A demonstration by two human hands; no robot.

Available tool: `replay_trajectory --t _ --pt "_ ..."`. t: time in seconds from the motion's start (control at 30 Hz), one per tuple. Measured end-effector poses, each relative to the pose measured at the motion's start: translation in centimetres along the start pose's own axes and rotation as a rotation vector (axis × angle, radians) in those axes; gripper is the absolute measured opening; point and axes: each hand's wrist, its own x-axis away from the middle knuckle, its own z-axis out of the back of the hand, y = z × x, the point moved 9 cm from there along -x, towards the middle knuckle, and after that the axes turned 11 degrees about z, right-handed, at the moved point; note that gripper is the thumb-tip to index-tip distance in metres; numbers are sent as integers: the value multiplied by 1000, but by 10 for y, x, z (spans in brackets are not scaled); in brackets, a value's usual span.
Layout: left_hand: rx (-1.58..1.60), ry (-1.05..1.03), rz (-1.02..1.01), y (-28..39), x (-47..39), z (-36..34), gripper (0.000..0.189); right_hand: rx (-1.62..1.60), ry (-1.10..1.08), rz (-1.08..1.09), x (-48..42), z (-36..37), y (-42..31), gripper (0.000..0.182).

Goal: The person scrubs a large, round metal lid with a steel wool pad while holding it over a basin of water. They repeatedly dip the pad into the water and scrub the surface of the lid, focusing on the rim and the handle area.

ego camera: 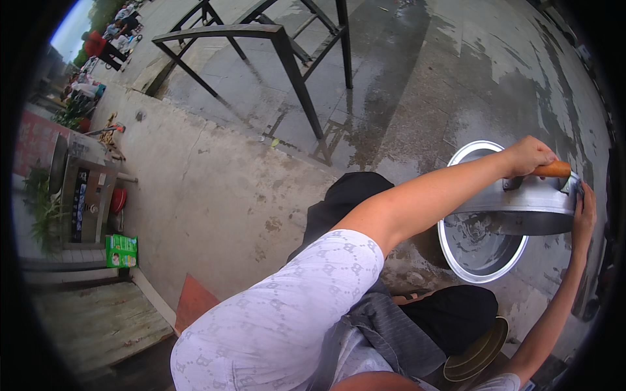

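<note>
My left hand (530,155) grips the orange wooden handle (553,169) of a round aluminium pot lid (533,198), which is held tilted. The fingers of my right hand (585,207) press against the lid's far right side. Below the lid on the wet ground stands a metal basin (484,278) with a bright rim, and some water shows inside. Another stretch of shiny rim (477,145) appears above my left forearm; I cannot tell if it belongs to the same basin.
A dark metal frame (293,73) stands on wet paving ahead. By my knee is a round brass-coloured pan or lid (481,354). A green bag (121,250) and a metal cabinet (93,195) are at left. A person in red (96,46) and others are far off.
</note>
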Motion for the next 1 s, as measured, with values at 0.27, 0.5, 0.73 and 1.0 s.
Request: replay_trajectory --t 0.27,0.5,0.73,1.0 --pt "16 -13 269 -14 0 -5 35 51 506 -162 -25 90 -141 26" --pt "365 7 284 -26 -1 9 21 173 389 184 -63 15 -270 35" --pt "31 12 296 -22 -7 4 21 394 440 -198 -84 54 -164 6" --pt "34 18 315 -19 -5 1 24 317 405 86 -74 39 -189 8"
